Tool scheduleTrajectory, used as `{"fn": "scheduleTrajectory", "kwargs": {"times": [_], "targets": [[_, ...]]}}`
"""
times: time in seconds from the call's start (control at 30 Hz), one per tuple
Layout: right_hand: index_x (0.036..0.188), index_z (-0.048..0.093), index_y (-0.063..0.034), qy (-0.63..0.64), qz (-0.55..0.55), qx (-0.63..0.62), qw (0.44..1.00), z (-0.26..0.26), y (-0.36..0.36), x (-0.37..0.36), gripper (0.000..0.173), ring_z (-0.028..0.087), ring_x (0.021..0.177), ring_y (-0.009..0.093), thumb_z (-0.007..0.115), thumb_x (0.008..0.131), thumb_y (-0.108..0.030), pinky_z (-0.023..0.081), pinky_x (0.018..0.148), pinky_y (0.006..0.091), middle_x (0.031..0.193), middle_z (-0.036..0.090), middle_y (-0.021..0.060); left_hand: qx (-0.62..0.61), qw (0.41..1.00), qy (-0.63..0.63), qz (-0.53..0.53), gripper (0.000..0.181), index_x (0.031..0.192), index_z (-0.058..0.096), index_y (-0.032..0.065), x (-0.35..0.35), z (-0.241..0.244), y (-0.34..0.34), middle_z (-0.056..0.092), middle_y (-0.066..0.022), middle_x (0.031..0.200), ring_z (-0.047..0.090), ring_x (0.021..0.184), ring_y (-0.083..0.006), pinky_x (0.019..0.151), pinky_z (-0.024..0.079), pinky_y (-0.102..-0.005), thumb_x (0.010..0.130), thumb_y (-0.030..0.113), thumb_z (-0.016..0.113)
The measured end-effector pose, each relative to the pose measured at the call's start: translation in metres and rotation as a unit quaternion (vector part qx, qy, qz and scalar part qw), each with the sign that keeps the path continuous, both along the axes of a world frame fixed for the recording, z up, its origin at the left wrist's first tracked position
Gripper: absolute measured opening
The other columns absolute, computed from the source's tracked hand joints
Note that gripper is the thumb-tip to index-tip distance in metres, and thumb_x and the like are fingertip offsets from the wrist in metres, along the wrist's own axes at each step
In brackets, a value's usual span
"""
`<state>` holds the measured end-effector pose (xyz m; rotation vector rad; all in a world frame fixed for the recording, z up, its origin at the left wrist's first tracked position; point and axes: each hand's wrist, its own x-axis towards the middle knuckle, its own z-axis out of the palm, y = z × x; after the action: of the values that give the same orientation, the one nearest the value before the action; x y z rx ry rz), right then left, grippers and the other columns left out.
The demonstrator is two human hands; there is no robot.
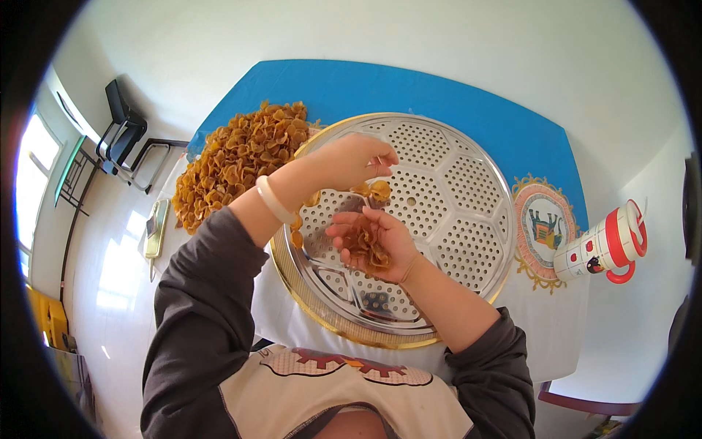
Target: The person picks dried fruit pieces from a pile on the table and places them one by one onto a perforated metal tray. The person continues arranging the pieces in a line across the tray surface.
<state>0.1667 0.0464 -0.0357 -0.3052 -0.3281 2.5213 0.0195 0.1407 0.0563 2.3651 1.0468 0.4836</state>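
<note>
My right hand (381, 244) is palm up, its fingers curled around a small heap of amber-brown dried slices (368, 247). Above and to the left of it, my left hand (359, 159) hovers over a perforated stainless-steel steamer tray (425, 189), fingers bent downward. Whether a slice is between those fingertips is hidden. Just below the left fingertips, a few slices (380, 190) lie on the tray. More slices (296, 230) form a line near its left rim, partly covered by my left wrist.
A large pile of the same slices (247, 153) stands left of the tray on the table. To the right, a white mug with a red lid and handle (603, 241) stands by an elephant-patterned placemat (544, 230). A gold-edged round mat (323, 324) lies under the tray.
</note>
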Motion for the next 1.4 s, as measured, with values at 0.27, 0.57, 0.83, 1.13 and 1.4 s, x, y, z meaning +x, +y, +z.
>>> {"fn": "scheduleTrajectory", "kwargs": {"times": [0.27, 0.57, 0.83, 1.13, 1.4], "targets": [[0.117, 0.06, -0.0014, 0.034, -0.048, 0.001, 0.998, -0.001, -0.001, 0.003, 0.043, 0.065, 0.09, 0.024, 0.034, 0.103, -0.032, 0.055, 0.08, 0.0383, 0.101, 0.067, 0.013, 0.054, 0.995, 0.011, -0.081, 0.017, 0.099, 0.07, 0.0111, -0.016, 0.026, -0.077, 0.066, -0.0042, 0.085, 0.063, 0.087, -0.0241, 0.076, 0.049, -0.0366, 0.084, 0.019, 0.073], [0.107, 0.061, -0.0119, 0.039, -0.053, 0.028, 0.997, -0.012, 0.002, 0.013, 0.034, 0.065, 0.072, 0.014, 0.038, 0.104, -0.037, 0.053, 0.06, 0.0296, 0.089, 0.067, 0.0023, 0.216, 0.963, 0.023, -0.161, 0.025, 0.099, 0.07, 0.0167, -0.008, -0.013, -0.099, 0.064, 0.0028, 0.103, 0.059, 0.103, -0.0215, 0.093, 0.044, -0.0371, 0.075, 0.01, 0.073], [0.104, 0.062, -0.008, -0.065, -0.11, -0.019, 0.992, 0.024, -0.009, 0.001, 0.03, 0.064, 0.073, 0.016, 0.042, 0.102, -0.03, 0.055, 0.063, 0.0297, 0.09, 0.067, 0.006, 0.116, 0.983, -0.086, -0.11, 0.018, 0.097, 0.071, 0.0115, -0.012, -0.007, -0.097, 0.068, -0.0008, 0.09, 0.063, 0.088, -0.0223, 0.084, 0.048, -0.0352, 0.079, 0.007, 0.074], [0.126, 0.059, 0.0, 0.054, -0.055, -0.024, 0.997, -0.004, 0.0, 0.004, 0.048, 0.064, 0.099, 0.026, 0.032, 0.104, -0.034, 0.054, 0.086, 0.04, 0.114, 0.067, 0.0159, -0.152, 0.929, -0.264, 0.211, 0.022, 0.113, 0.062, -0.0013, -0.059, 0.0, -0.146, 0.069, -0.0031, 0.093, 0.06, 0.079, -0.0058, 0.071, 0.049, -0.0214, 0.092, 0.004, 0.066], [0.126, 0.059, 0.0012, 0.062, -0.054, -0.012, 0.997, -0.002, -0.001, 0.003, 0.048, 0.064, 0.104, 0.027, 0.033, 0.105, -0.033, 0.053, 0.088, 0.0406, 0.121, 0.064, 0.0191, -0.299, 0.835, -0.291, 0.359, 0.016, 0.1, 0.064, -0.003, -0.098, -0.048, -0.187, 0.07, -0.0074, 0.087, 0.068, 0.078, -0.0117, 0.071, 0.056, -0.0235, 0.092, 0.011, 0.068]]}}
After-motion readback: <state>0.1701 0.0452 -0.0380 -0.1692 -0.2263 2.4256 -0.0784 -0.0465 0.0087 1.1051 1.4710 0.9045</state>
